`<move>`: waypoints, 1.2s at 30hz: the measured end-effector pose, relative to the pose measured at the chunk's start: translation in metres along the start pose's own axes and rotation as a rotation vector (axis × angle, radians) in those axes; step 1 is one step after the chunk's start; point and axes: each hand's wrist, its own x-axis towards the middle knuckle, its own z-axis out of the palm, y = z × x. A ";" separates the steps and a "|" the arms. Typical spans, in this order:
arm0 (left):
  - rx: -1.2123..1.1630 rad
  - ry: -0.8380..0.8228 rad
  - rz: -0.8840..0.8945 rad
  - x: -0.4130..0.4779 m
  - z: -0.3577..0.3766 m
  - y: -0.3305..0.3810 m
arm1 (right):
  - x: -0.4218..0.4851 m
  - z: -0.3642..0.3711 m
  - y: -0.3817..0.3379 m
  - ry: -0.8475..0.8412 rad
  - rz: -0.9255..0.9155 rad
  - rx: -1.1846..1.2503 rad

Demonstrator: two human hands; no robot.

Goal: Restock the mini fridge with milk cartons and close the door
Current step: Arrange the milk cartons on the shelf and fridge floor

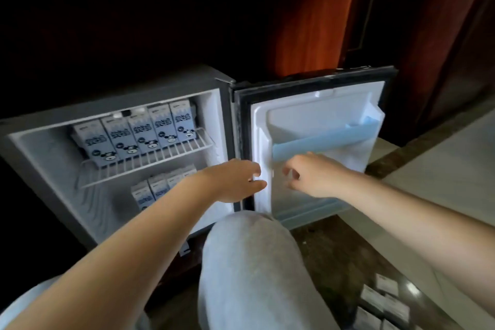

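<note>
The mini fridge [34, 147] stands open, its door [316, 120] swung out to the right. Several blue-and-white milk cartons [139, 134] stand in a row on the upper wire shelf [187, 151]. Several more cartons [150, 190] stand below, partly hidden by my left forearm. My left hand [233, 179] is at the hinge side, thumb and fingers apart in front of the door's white inner ridge; contact is unclear. My right hand [310, 174] hovers before the door's inner panel, fingers loosely curled, holding nothing.
A pale blue door bin [321, 142] crosses the door above my right hand. My knee in grey trousers [249, 262] rises just below the fridge. Several more cartons [380, 303] lie on the glossy floor at lower right. An orange curtain [316, 8] hangs behind.
</note>
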 end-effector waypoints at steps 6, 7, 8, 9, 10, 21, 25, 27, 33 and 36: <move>0.030 -0.099 0.128 0.027 0.044 0.069 | -0.050 0.033 0.072 -0.028 0.129 0.053; 0.022 -0.114 0.151 0.031 0.053 0.079 | -0.059 0.041 0.083 -0.025 0.144 0.075; 0.004 -0.125 0.171 0.036 0.064 0.088 | -0.067 0.048 0.094 -0.023 0.160 0.103; -0.013 -0.142 0.187 0.041 0.077 0.096 | -0.076 0.057 0.104 -0.032 0.184 0.133; -0.028 -0.169 0.202 0.047 0.091 0.104 | -0.085 0.065 0.113 -0.051 0.217 0.166; -0.008 -0.536 0.175 0.102 0.238 0.154 | -0.149 0.204 0.185 -0.215 0.506 0.250; -0.016 -0.611 0.197 0.107 0.274 0.148 | -0.162 0.249 0.190 -0.281 0.484 0.256; -0.054 -0.591 0.221 0.109 0.289 0.147 | -0.166 0.269 0.191 -0.286 0.498 0.196; -0.002 -0.509 0.319 0.121 0.327 0.149 | -0.168 0.305 0.191 -0.135 0.491 0.039; 0.039 -0.497 0.311 0.128 0.337 0.151 | -0.171 0.322 0.191 -0.133 0.571 0.070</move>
